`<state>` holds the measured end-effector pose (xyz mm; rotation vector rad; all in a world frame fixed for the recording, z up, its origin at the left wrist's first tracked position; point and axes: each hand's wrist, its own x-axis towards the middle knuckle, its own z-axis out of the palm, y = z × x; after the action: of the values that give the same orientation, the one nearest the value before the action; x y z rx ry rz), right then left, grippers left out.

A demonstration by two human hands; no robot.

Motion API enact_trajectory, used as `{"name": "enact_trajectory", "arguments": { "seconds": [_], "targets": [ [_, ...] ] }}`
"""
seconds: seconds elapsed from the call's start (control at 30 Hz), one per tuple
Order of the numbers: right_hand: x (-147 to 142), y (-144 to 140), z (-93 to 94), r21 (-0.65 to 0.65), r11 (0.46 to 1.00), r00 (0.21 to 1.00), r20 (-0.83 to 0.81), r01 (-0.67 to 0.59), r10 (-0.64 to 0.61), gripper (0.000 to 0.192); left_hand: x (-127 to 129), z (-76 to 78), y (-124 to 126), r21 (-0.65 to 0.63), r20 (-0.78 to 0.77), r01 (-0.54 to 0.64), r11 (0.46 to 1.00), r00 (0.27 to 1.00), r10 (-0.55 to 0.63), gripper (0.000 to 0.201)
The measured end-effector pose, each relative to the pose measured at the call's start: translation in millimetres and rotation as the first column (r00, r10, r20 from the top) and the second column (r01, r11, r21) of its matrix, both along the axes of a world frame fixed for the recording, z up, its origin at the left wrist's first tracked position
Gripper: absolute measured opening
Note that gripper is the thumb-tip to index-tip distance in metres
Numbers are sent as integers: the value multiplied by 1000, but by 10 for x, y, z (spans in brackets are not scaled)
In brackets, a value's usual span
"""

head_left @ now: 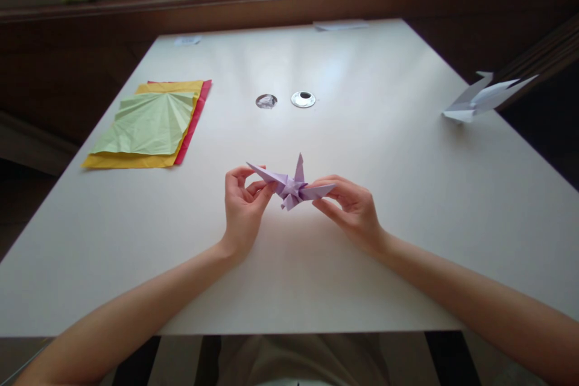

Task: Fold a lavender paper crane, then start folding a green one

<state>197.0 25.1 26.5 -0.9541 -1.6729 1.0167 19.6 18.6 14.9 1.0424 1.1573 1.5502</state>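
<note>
One purple paper crane (pixel 292 187) hangs just above the near middle of the white table (pixel 384 151). The left hand (pixel 242 205) pinches one wing between thumb and fingertips, its fingers curled close; the right hand (pixel 350 205) pinches the opposite wing the same way. Drawing the wings apart evenly and gently, with the grip kept near the body, would likely spread it without tearing. Left of the crane and farther back lies one stack of coloured sheets (pixel 149 126), green on yellow and red. Beyond the crane sit two round fittings (pixel 284 100). Far right of it rests one white folded paper (pixel 484 96).
</note>
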Motion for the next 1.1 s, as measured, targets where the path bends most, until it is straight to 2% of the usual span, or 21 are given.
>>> {"name": "enact_trajectory", "arguments": {
  "seconds": [0.07,0.17,0.27,0.33,0.5,0.73,0.93,1.03,1.1],
  "targets": [
    [21,11,6,-28,999,999,27,-46,46,28,-8,-9,17,18,1,-18,1000,1000,18,27],
    [28,37,-7,-122,991,994,93,-53,65,43,-13,-14,35,14,-104,32,999,994,-30,15],
    [8,50,-23,-181,983,977,211,-4,43,33,-14,-8,39,-23,-189,121,992,974,-123,3],
    [-5,46,-27,-188,982,975,223,22,21,21,-12,-3,36,-30,-203,162,986,965,-165,3],
    [-19,19,-13,-77,996,977,213,37,-20,8,-8,-12,34,-37,-186,222,974,956,-225,5],
    [-23,-1,-21,92,996,961,277,-17,-10,8,-15,-26,46,30,-193,217,976,959,-207,17],
    [-21,-9,-65,145,989,947,321,-22,-26,9,-19,-25,45,28,-252,221,975,945,-207,17],
    [-31,-11,-69,193,981,938,337,19,-84,11,-38,-1,13,96,-344,139,986,934,-98,15],
    [-43,-6,-65,230,970,927,342,76,-153,11,-53,21,-31,234,-431,68,970,902,40,14]
  ]
}}
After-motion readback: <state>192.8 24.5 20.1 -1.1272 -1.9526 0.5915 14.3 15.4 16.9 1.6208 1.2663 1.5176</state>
